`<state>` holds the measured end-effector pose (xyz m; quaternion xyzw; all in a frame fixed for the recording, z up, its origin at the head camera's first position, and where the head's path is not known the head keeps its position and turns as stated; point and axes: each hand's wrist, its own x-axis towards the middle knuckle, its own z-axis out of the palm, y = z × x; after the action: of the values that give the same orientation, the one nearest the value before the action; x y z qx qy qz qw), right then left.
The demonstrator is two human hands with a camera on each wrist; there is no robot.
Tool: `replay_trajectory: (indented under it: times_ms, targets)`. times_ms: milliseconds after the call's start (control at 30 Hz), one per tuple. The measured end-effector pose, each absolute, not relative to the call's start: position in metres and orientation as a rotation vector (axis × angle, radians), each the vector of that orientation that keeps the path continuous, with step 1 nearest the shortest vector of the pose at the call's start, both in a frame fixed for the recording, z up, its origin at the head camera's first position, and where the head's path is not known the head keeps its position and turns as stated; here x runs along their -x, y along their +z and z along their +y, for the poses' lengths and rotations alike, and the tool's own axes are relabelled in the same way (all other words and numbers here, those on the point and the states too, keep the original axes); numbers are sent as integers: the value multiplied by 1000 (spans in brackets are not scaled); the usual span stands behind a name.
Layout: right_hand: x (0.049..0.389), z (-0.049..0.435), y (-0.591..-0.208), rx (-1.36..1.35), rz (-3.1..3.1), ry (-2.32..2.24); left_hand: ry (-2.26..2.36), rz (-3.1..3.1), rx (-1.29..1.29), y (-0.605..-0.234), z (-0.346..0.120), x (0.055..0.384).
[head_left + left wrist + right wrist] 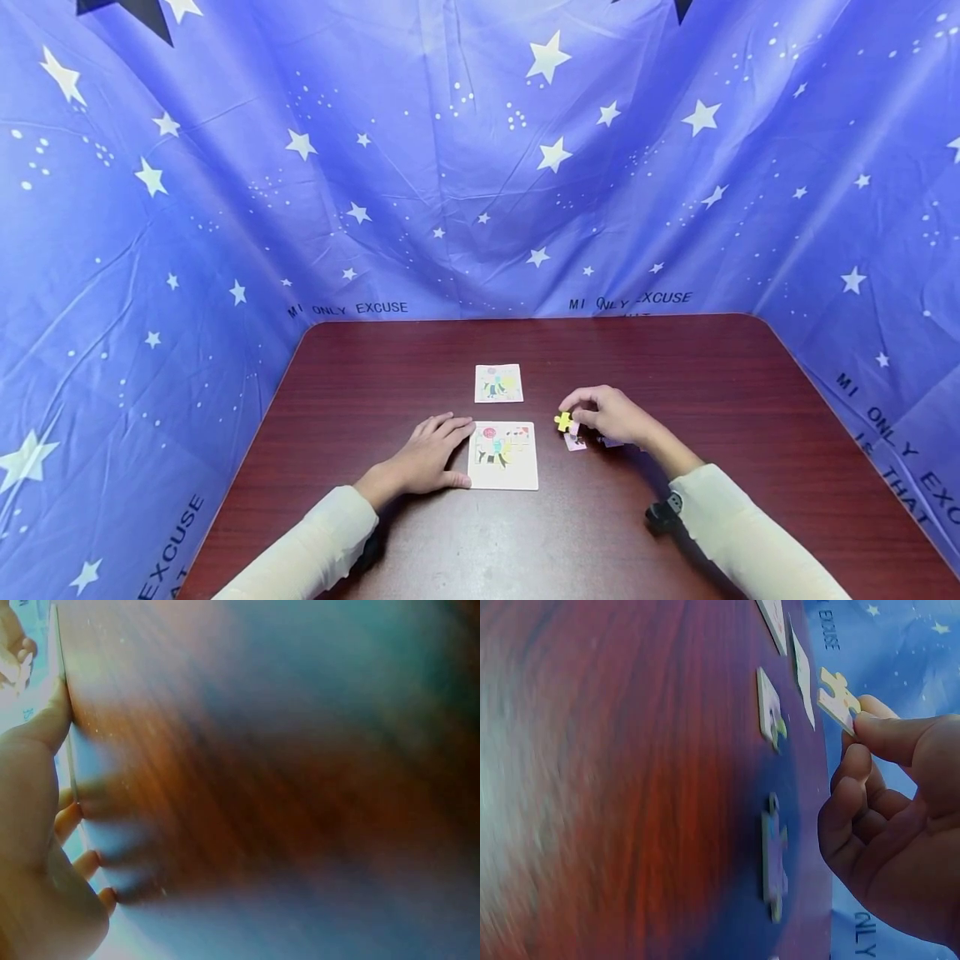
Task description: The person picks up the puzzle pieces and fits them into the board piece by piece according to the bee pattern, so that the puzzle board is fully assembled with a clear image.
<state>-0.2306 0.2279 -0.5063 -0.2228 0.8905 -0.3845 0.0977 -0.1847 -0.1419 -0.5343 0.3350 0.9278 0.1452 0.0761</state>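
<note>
My right hand (611, 414) pinches a yellow jigsaw piece (840, 697) between thumb and forefinger, lifted off the table, its other fingers curled in. Below it on the table lie a pale jigsaw piece (575, 444) and, under the palm, another piece (774, 859). A square white puzzle board (504, 477) with a partly filled picture lies flat left of these. Along the board's left edge rests my left hand (427, 458), thumb at the near corner and fingers stretched toward the far one. The left wrist view shows its fingertips down at the board's edge.
A smaller picture card (498, 384) lies beyond the board, with a similar coloured drawing. All of it sits on a dark red wooden table (375, 367). Blue star-printed cloth (450, 167) hangs behind the table and along both sides.
</note>
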Motion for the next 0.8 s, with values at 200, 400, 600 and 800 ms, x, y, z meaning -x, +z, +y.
replay_trajectory:
  times_ms: [200,400,600,800]
  targets:
    - [224,211,-507,708,2557,-1163,424,2788,-1010,-536,-142,186]
    - [220,193,-508,759,2548,-1131,431,2790,-1013,-538,-143,186]
    - [215,178,-513,808,2602,-1027,429,2794,-1018,-538,-143,186]
    - [211,166,-516,857,2657,-948,418,2793,-1017,-538,-143,186]
